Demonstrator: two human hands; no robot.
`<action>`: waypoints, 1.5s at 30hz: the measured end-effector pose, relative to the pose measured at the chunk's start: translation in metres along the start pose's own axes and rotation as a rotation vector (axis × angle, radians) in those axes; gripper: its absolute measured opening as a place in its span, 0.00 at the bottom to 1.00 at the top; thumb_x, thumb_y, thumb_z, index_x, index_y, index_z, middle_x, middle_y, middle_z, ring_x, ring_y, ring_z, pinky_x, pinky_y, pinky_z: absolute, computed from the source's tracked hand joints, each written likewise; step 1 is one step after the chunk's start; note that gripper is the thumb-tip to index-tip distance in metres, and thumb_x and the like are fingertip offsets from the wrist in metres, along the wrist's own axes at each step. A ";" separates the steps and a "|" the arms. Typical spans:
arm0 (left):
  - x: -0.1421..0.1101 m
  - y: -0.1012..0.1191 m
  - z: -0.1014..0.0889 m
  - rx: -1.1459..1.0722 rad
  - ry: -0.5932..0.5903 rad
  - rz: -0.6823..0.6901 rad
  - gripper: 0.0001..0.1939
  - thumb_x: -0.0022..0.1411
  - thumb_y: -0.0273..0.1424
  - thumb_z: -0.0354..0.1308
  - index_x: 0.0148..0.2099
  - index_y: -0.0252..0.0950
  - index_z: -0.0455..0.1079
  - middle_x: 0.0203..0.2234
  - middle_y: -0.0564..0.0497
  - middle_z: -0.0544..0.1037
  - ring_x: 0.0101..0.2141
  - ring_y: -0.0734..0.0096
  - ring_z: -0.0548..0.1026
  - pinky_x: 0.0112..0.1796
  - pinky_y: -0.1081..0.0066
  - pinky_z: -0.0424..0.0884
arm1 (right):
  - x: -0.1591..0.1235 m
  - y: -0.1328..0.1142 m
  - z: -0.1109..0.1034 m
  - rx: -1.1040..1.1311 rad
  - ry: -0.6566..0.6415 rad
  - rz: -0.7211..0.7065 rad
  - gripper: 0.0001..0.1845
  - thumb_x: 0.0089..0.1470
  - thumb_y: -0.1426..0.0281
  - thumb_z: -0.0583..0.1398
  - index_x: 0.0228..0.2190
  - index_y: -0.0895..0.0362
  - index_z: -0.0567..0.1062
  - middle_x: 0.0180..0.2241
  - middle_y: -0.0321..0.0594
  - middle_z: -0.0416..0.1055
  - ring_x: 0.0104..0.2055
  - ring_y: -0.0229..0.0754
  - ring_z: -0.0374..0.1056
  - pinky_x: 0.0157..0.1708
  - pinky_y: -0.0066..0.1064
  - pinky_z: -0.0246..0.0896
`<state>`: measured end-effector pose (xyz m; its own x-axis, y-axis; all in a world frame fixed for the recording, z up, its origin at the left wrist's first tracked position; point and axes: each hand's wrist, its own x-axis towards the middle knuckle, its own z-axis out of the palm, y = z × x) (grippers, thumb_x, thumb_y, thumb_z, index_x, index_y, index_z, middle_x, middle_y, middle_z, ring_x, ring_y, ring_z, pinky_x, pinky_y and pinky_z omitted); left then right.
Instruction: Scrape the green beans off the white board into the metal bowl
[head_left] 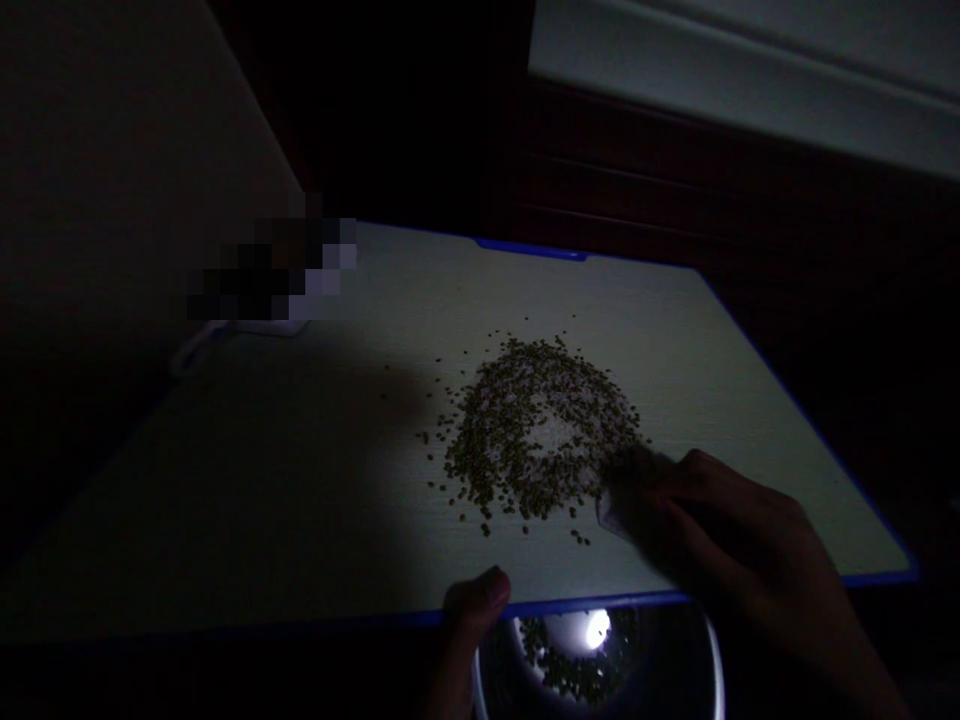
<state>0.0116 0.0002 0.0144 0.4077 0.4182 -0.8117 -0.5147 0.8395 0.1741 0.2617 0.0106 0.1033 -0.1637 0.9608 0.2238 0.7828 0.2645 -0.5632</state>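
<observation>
A heap of small greenish beans (480,450) mixed with fine white grains (551,432) lies on the pale tabletop. At its right edge, my right hand (739,520) is closed, fingertips together in shadow. A pale corner of something flat (609,515) shows by those fingertips; what they hold is too dark to make out. My left hand (480,600) is at the table's front edge, thumb over the blue rim and other fingers hidden. Just beside it, below the edge, is a round bowl (716,660) with beans inside and a bright light spot.
The table (750,400) has a blue border and slopes away in dim light. Stray beans lie around the heap. A whitish item with a looped strap (191,350), partly pixelated, sits at the far left beside a wall (135,150). Dark panelling and a pale ledge (712,80) stand behind.
</observation>
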 end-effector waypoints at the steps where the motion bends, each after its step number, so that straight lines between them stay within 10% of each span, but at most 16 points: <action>1: -0.001 0.000 0.002 0.004 -0.003 0.025 0.13 0.53 0.41 0.67 0.38 0.39 0.77 0.39 0.46 0.83 0.51 0.51 0.76 0.56 0.56 0.64 | 0.001 -0.001 0.001 0.008 -0.012 -0.006 0.07 0.63 0.72 0.57 0.41 0.53 0.75 0.35 0.38 0.74 0.35 0.38 0.72 0.32 0.28 0.69; 13: 0.005 -0.005 -0.007 0.007 -0.026 -0.020 0.19 0.53 0.40 0.67 0.46 0.39 0.77 0.41 0.46 0.83 0.53 0.51 0.75 0.55 0.57 0.66 | 0.010 -0.023 0.013 0.128 -0.124 -0.232 0.11 0.60 0.77 0.58 0.42 0.55 0.76 0.37 0.43 0.77 0.42 0.43 0.74 0.39 0.32 0.73; 30: -0.008 -0.004 0.020 0.018 0.100 0.040 0.19 0.49 0.44 0.70 0.39 0.39 0.72 0.36 0.48 0.84 0.55 0.50 0.73 0.56 0.58 0.63 | 0.010 -0.027 0.014 0.148 -0.131 -0.256 0.09 0.60 0.78 0.58 0.40 0.56 0.75 0.36 0.41 0.76 0.42 0.41 0.73 0.40 0.31 0.72; 38: -0.011 -0.003 0.015 0.001 0.118 -0.027 0.36 0.51 0.43 0.68 0.60 0.37 0.64 0.41 0.45 0.83 0.54 0.48 0.74 0.61 0.53 0.56 | 0.006 -0.014 0.009 0.098 -0.091 -0.268 0.10 0.61 0.77 0.57 0.42 0.56 0.76 0.39 0.41 0.76 0.44 0.40 0.72 0.42 0.28 0.69; 45: -0.010 -0.002 0.019 -0.001 0.149 -0.012 0.38 0.50 0.44 0.69 0.59 0.33 0.67 0.48 0.41 0.81 0.58 0.47 0.70 0.61 0.55 0.57 | 0.006 -0.004 0.001 0.040 -0.032 -0.127 0.07 0.63 0.74 0.57 0.41 0.54 0.75 0.34 0.37 0.74 0.36 0.36 0.71 0.34 0.24 0.67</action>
<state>0.0229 0.0007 0.0330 0.2976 0.3521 -0.8874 -0.5111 0.8439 0.1634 0.2571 0.0160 0.1058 -0.2797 0.9214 0.2697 0.7302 0.3865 -0.5634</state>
